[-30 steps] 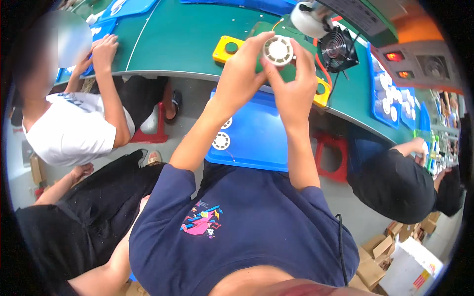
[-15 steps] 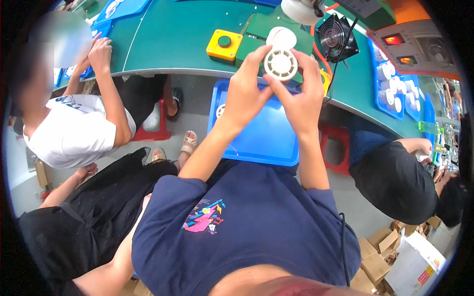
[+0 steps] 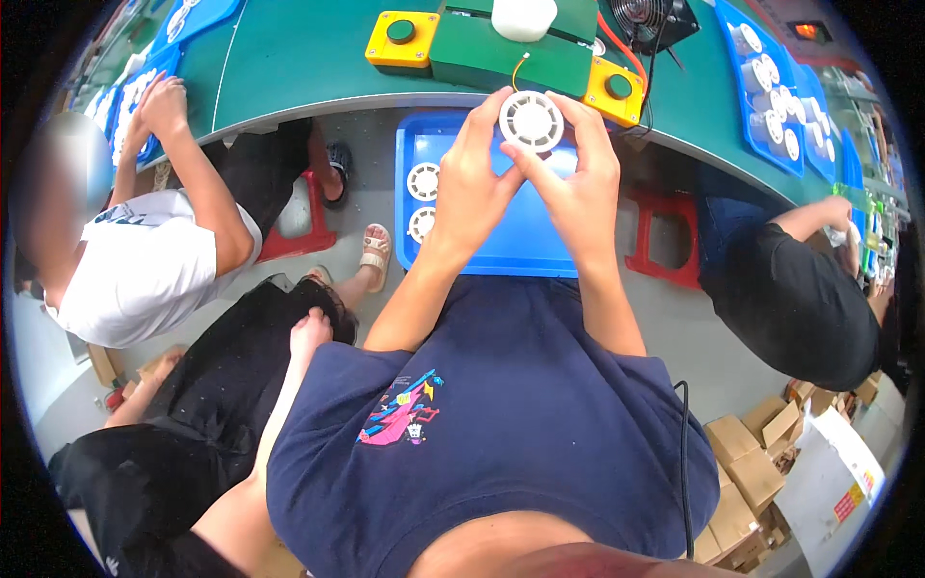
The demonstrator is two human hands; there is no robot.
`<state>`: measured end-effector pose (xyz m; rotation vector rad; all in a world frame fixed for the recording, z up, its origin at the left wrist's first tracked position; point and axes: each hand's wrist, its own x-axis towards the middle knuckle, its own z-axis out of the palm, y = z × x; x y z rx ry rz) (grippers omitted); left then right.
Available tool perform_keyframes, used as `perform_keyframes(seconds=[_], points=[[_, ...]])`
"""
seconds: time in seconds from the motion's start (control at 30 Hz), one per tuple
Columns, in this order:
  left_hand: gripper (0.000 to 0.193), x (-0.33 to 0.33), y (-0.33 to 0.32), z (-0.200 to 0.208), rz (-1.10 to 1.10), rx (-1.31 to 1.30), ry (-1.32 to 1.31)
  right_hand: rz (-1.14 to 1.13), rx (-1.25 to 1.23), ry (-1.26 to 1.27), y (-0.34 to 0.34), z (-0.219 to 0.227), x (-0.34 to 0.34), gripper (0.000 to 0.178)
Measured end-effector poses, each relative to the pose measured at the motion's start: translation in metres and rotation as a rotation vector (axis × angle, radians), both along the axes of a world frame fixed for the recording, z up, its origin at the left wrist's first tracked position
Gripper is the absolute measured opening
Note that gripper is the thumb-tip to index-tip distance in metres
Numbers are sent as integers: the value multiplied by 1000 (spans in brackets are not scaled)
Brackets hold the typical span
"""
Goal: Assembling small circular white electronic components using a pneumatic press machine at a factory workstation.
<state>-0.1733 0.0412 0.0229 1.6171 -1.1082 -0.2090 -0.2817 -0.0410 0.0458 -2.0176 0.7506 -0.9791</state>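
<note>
A round white slotted plastic part (image 3: 532,121), with a ring-like rim and spokes, is held upright over the far end of a blue tray (image 3: 501,260). My left hand (image 3: 474,178) grips its left edge with thumb and fingers. On the opposite edge my right hand (image 3: 584,178) closes on the same part, both thumbs meeting at its lower side. Thin wires with a small white connector (image 3: 525,57) stick up just above it. Two similar white slotted parts (image 3: 422,181) lie in the tray along its left side.
Beyond the tray stands a green machine block (image 3: 472,53) with a white rounded piece (image 3: 523,17) above it, flanked by yellow button boxes (image 3: 403,40). A black fan (image 3: 655,21) sits at right. Blue trays of white parts (image 3: 771,96) lie further right. Co-workers sit on both sides.
My hands have drawn the slotted part back from the machine, toward me. The view has shifted, so both tray parts and the wires with the connector now show.
</note>
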Motion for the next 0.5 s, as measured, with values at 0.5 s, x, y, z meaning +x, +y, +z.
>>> perform_keyframes(seconds=[0.5], points=[[70,-10,-4,-11,-47,-101,38,-35,-70,19,5,-3,-16,60]])
